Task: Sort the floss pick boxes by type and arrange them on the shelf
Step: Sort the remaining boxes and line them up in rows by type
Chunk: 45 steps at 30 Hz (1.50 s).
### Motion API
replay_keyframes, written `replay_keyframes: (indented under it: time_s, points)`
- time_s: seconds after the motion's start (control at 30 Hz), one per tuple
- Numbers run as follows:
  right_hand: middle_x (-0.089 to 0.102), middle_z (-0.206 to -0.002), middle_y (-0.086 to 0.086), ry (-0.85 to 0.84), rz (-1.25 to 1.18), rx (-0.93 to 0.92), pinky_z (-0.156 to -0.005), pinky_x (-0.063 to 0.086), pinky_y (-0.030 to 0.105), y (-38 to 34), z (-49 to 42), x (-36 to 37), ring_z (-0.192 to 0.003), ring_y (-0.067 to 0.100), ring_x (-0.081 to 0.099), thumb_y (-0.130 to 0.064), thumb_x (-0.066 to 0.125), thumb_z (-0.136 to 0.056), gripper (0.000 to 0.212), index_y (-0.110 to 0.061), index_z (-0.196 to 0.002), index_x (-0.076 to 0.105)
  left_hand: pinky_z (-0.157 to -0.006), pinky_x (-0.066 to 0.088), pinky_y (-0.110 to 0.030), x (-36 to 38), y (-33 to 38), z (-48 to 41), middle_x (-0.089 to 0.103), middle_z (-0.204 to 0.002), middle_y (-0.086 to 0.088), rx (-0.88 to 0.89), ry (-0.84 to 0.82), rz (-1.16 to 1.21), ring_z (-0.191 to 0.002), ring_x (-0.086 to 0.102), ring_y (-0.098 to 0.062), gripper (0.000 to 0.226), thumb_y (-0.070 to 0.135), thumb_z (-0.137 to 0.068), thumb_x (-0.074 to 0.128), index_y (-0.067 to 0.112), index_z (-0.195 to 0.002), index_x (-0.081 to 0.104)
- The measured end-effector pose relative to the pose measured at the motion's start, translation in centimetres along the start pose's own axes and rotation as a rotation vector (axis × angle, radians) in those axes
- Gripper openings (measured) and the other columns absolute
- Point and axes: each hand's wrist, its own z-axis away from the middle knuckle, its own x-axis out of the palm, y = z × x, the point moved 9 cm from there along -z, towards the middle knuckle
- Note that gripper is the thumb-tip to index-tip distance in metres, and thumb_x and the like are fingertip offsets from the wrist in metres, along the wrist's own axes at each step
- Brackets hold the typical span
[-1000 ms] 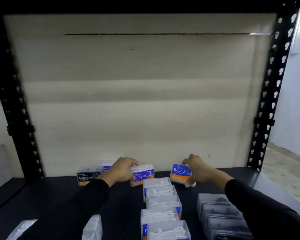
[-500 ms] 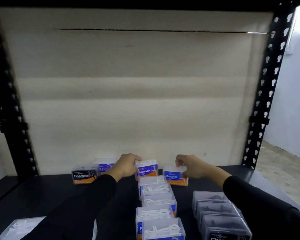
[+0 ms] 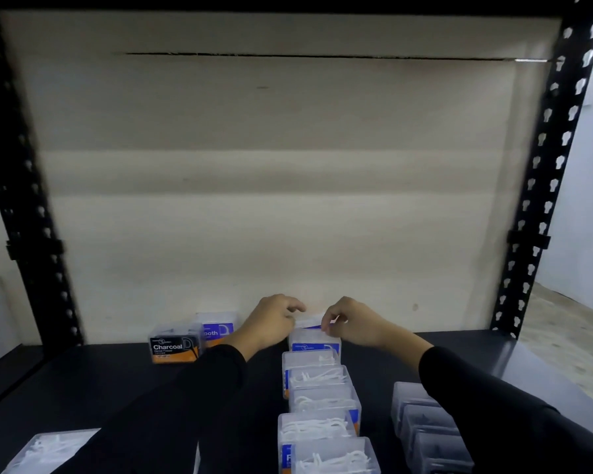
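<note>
Sorting looks about half done: the left hand (image 3: 271,323) and right hand (image 3: 355,325) together pinch a box (image 3: 309,319) at the far end of the middle row (image 3: 319,398), a dark row (image 3: 421,425) stands to its right, while the charcoal box (image 3: 173,345) and a near-left box (image 3: 48,449) await placing.

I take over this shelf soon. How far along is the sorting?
Done: a centre row of white-pick boxes and a right row of dark boxes. In hand: the left hand and right hand grip a box at that centre row's back. Left: the Charcoal box, the blue-labelled box behind it and a front-left box.
</note>
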Motion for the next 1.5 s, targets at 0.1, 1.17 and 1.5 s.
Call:
replay_keyframes:
  time_s: [0.1, 1.17, 1.5]
  points:
    - [0.048, -0.099, 0.001, 0.034, 0.084, -0.013, -0.077, 0.041, 0.023, -1.0, -0.7, 0.1, -0.083, 0.015, 0.05, -0.012, 0.056, -0.084, 0.018, -0.014, -0.099, 0.067, -0.097, 0.044, -0.028, 0.8, 1.0, -0.2, 0.056, -0.13, -0.004, 0.048, -0.07, -0.063, -0.113, 0.054, -0.019, 0.033, 0.01, -0.093, 0.045, 0.019, -0.12, 0.061]
    - [0.059, -0.125, 0.007, -0.14, 0.255, -0.005, -0.095, 0.036, 0.018, -3.8, 1.3, 1.9, -0.119, 0.021, 0.052, 0.006, 0.042, -0.079, 0.046, -0.011, -0.116, 0.065, -0.069, 0.05, -0.032, -4.5, -4.6, 4.8, 0.05, -0.119, -0.008, -0.059, -0.309, -0.462, -0.091, 0.049, -0.02, 0.027, 0.011, -0.083, 0.065, 0.017, -0.107, 0.056]
    - [0.057, -0.129, 0.004, -0.181, 0.323, 0.041, -0.098, 0.036, 0.021, -4.5, 1.7, 2.2, -0.12, 0.02, 0.05, 0.003, 0.042, -0.082, 0.046, -0.014, -0.119, 0.062, -0.089, 0.044, -0.028, -7.8, -7.3, 13.0, 0.061, -0.121, -0.002, -0.041, -0.55, -0.596, -0.095, 0.051, -0.011, 0.055, 0.007, -0.081, 0.064, 0.029, -0.13, 0.053]
